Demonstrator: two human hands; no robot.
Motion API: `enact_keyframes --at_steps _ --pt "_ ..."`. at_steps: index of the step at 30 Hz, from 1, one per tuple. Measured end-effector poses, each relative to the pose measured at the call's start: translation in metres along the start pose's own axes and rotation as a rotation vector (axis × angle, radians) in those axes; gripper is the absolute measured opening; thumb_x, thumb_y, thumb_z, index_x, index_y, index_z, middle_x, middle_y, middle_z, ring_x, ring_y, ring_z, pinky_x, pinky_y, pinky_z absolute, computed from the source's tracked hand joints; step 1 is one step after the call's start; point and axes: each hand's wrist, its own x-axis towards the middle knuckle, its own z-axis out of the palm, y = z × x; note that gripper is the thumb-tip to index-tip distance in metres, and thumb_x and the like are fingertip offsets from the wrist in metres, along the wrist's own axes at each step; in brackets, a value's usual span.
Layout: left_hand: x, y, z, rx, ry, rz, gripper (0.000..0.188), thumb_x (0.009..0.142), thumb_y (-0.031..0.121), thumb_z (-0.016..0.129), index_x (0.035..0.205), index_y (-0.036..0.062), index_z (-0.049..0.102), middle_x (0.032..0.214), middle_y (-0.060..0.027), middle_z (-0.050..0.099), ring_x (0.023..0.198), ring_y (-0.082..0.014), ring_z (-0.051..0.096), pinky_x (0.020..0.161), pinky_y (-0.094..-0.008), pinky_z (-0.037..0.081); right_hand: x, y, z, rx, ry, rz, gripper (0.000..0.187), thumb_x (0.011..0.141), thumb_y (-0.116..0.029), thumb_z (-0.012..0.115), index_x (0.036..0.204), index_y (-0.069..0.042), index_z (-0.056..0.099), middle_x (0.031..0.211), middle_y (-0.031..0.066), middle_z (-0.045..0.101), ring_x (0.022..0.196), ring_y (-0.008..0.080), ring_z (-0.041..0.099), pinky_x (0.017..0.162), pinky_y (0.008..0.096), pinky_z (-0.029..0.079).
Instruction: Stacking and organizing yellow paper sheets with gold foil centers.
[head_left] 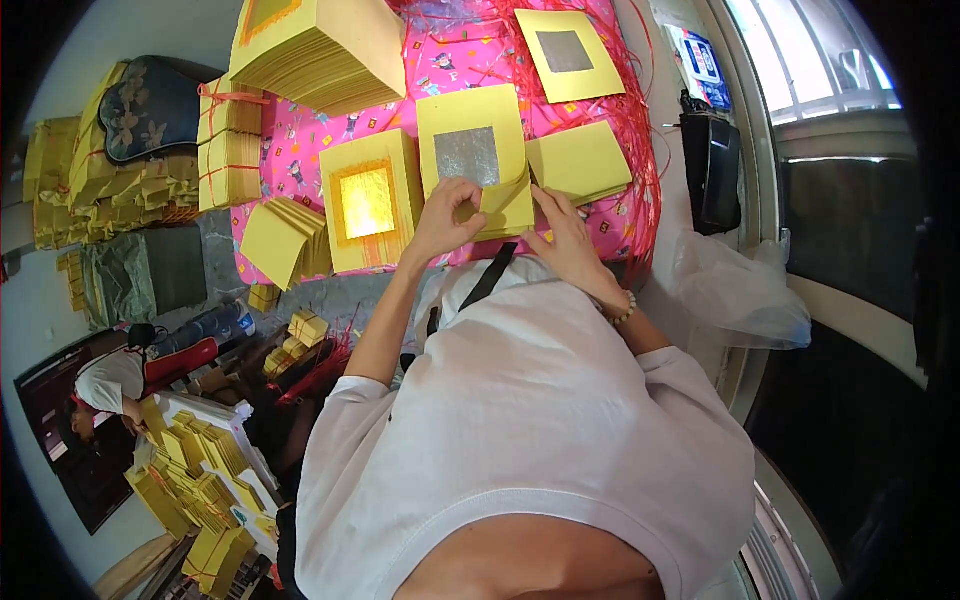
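Note:
In front of me lies a stack of yellow paper sheets, its top sheet bearing a silver foil square. My left hand is closed in a pinch at the near edge of that top sheet, which curls up toward its near right corner. At the stack's right edge, my right hand rests with fingers stretched and thumb apart; its fingertips touch the paper. Left of the stack stands a thick pile with a gold foil square. Plain yellow sheets lie fanned just beyond my right hand.
A pink patterned cloth covers the table. A tall paper pile, a silver-square sheet and red plastic strands surround the work. At right hangs a clear plastic bag. Another person works at a paper-laden table, lower left.

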Motion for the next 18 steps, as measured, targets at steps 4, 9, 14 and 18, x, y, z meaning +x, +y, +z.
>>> enact_keyframes --at_steps 4,9,14,18 --pt "-0.001 0.001 0.000 0.005 0.010 0.010 0.020 0.064 0.013 0.064 0.074 0.0039 0.050 0.080 -0.0081 0.054 0.083 -0.0278 0.050 0.077 -0.0346 0.040 0.001 -0.009 -0.006 -0.114 0.009 -0.064 0.060 0.073 -0.006 0.066 0.128 0.002 0.041 0.118 0.0200 0.045 0.109 0.0367 0.046 0.092 0.0424 0.040" --pt "-0.001 -0.001 0.001 0.013 0.006 0.006 0.019 0.064 0.013 0.064 0.074 0.0039 0.050 0.080 -0.0079 0.054 0.082 -0.0277 0.050 0.077 -0.0348 0.040 0.004 -0.009 -0.008 -0.262 -0.024 -0.049 0.064 0.073 -0.009 0.068 0.130 -0.002 0.041 0.116 0.0164 0.045 0.109 0.0337 0.047 0.090 0.0416 0.042" --pt "-0.001 0.000 0.000 0.001 0.005 0.002 0.019 0.064 0.013 0.063 0.074 0.0037 0.050 0.080 -0.0080 0.054 0.081 -0.0274 0.049 0.076 -0.0348 0.040 0.006 -0.010 -0.010 -0.262 -0.023 -0.079 0.063 0.072 -0.006 0.068 0.129 -0.002 0.041 0.115 0.0162 0.046 0.107 0.0335 0.047 0.089 0.0413 0.042" --pt "-0.001 0.000 0.000 -0.004 0.009 0.002 0.019 0.064 0.013 0.064 0.074 0.0036 0.050 0.080 -0.0080 0.054 0.081 -0.0273 0.049 0.076 -0.0348 0.040 0.011 -0.008 -0.007 -0.223 0.014 -0.087 0.055 0.070 -0.005 0.067 0.120 -0.002 0.046 0.109 0.0160 0.047 0.103 0.0333 0.048 0.085 0.0410 0.043"
